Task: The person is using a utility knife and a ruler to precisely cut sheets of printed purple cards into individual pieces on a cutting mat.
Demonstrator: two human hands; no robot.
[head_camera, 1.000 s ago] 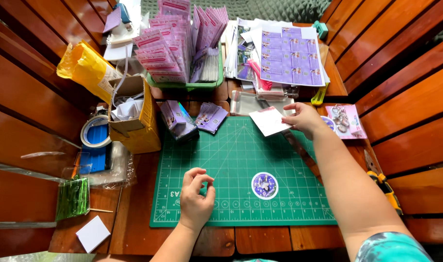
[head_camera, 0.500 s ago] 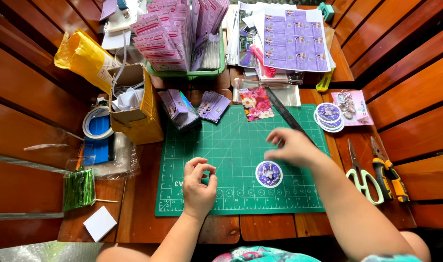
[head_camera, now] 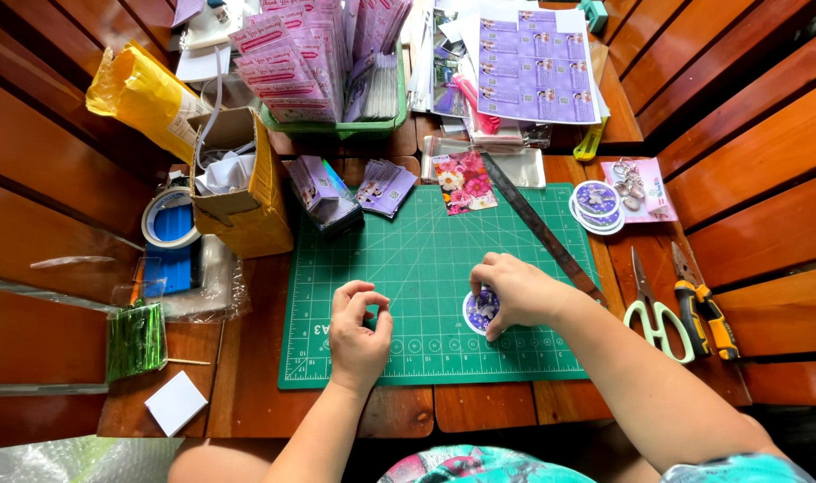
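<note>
Right hand (head_camera: 515,291) lies on the green cutting mat (head_camera: 408,268), fingers curled down over a round purple sticker (head_camera: 479,310), gripping its edge; most of the disc is covered. The sticker lies flat on the mat, right of centre, directly under that hand. Being round, it has no long axis.

Left hand (head_camera: 359,329) rests on the mat to the sticker's left, clearly apart from it; thumb and fingertips pinched together. Cannot tell whether anything small sits in that pinch.

A metal ruler (head_camera: 537,228) lies diagonally just beyond the right hand. Scissors (head_camera: 655,309) lie on the bench to its right.
</note>
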